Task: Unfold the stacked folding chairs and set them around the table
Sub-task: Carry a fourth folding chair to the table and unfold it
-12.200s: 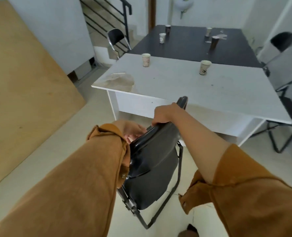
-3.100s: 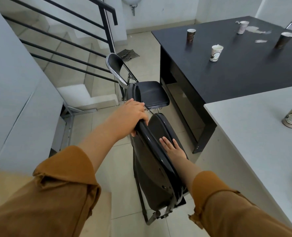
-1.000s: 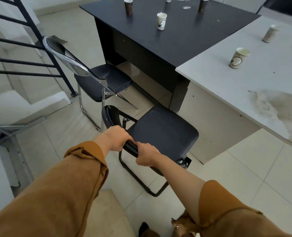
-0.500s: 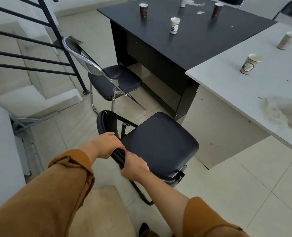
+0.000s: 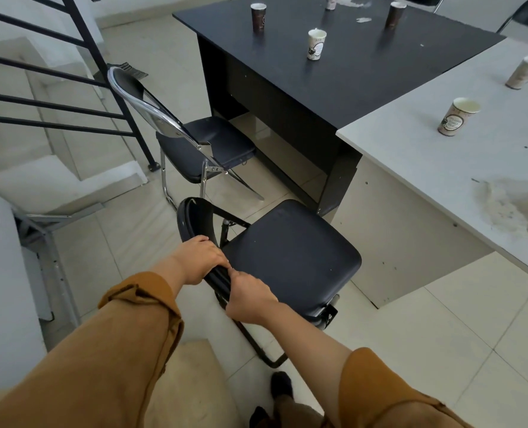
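A black folding chair stands unfolded on the tiled floor, its seat facing the corner where the white table meets the black table. My left hand and my right hand both grip the top edge of its black backrest, close together. A second unfolded chair with a chrome frame stands just beyond it, beside the black table.
Several paper cups, such as one on the black table and one on the white one. A stair railing and steps rise at the left. A tan board lies near my feet. More chairs show at the top right edge.
Twelve seconds ago I carried the chair folded. It now stands unfolded beside the tables, and over the last second it has barely shifted while both hands stayed on the backrest.
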